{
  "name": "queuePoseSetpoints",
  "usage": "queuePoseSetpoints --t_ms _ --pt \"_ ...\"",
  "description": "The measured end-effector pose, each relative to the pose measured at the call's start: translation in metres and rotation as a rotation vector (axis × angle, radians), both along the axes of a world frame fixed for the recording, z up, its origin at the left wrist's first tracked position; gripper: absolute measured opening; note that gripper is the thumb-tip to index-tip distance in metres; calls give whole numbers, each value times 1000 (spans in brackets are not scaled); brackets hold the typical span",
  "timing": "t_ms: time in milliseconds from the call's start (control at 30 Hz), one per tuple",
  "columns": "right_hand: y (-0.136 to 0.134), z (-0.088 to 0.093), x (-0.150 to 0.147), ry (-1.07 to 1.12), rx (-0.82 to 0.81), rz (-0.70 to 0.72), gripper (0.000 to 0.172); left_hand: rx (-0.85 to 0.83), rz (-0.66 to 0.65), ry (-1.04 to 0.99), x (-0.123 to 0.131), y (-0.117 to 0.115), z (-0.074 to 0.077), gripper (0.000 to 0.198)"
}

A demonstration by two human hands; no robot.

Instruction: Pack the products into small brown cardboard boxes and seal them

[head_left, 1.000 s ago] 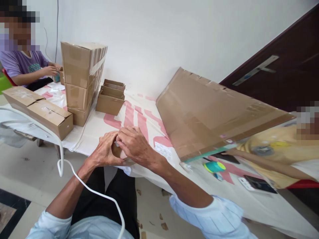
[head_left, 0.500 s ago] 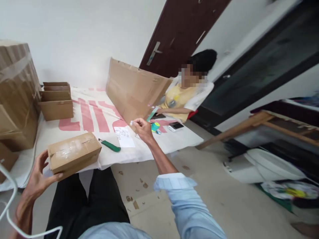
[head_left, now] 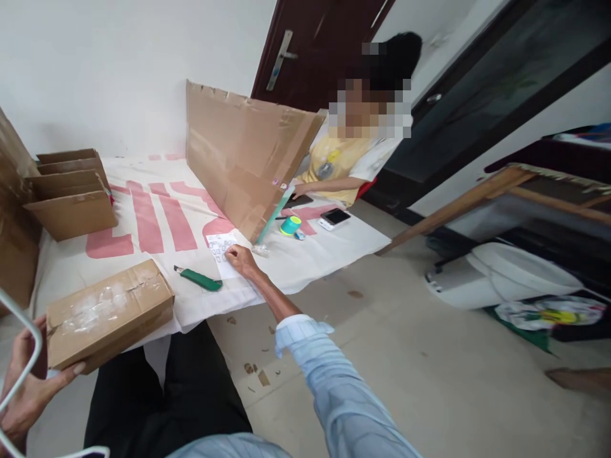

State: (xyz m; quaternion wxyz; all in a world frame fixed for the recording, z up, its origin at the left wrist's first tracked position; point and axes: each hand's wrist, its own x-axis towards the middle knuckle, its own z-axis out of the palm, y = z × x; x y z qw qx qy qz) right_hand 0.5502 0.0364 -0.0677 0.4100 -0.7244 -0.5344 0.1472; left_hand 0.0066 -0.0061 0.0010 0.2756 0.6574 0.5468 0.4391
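Note:
My left hand (head_left: pixel 28 381) is wrapped round the left end of a closed cardboard box (head_left: pixel 112 312), thumb along its near side. Wrinkled clear tape covers part of the box top. The box lies tilted at the table's front edge. My right hand (head_left: pixel 242 261) is over a white sheet (head_left: pixel 222 245) printed with small dark marks, its fingers pinched together at the sheet's right part. Whatever is between those fingertips is hidden. A green utility knife (head_left: pixel 198 278) lies between the box and the sheet. Just beyond my right hand is a crumpled clear scrap (head_left: pixel 260 250).
A large cardboard panel (head_left: pixel 243 152) stands upright on the cloth-covered table (head_left: pixel 324 257). Behind it sits another person (head_left: pixel 341 165). Open small boxes (head_left: pixel 76 210) stand at left. A teal tape roll (head_left: pixel 289 225) and phone (head_left: pixel 335 217) lie at right. A white cable (head_left: pixel 31 362) crosses the left foreground.
My right hand has come down from above the table onto the sheet; the small pale piece at its fingertips no longer shows. The box and left hand appear lower left as the view has shifted.

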Motion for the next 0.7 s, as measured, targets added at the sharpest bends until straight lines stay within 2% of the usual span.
queuePoseSetpoints --t_ms 100,200,300,500,700 --pt "4 -4 0 -42 -49 10 11 -127 7 -190 9 -3 10 115" --pt "5 -6 1 -93 -88 8 11 -93 29 -220 18 -4 21 112" --pt "5 -7 1 -144 -117 0 11 -90 66 -225 19 -3 24 114" --pt "4 -11 -1 -227 -133 32 12 -68 46 -196 13 0 17 104" --pt "0 -13 -4 -293 -111 72 20 -30 -3 -222 13 1 5 107"
